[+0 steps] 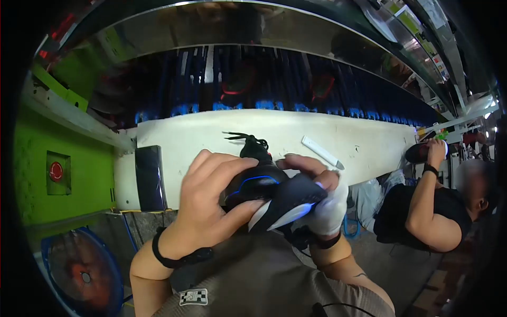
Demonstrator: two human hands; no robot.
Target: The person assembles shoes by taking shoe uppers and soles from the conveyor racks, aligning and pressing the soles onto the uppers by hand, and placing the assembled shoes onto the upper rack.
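My left hand (203, 198) is closed round a black shoe upper (259, 182) with a bright blue line along its edge. Black laces (251, 140) stick out from its far end, over the white work surface. In a partly white-gloved grip, my right hand (328, 203) holds a dark blue and white shoe sole (296, 203), its bare fingertips curled over the edge. The sole lies against the near side of the upper, overlapping it. Whether the two are joined cannot be seen.
A white tool with a grey tip (322, 152) lies on the white work surface (195, 129). Dark strips (296, 84) hang behind it. At left are a glossy black panel (150, 178), a red button (56, 170) and a fan (84, 274). A co-worker (428, 214) sits at right.
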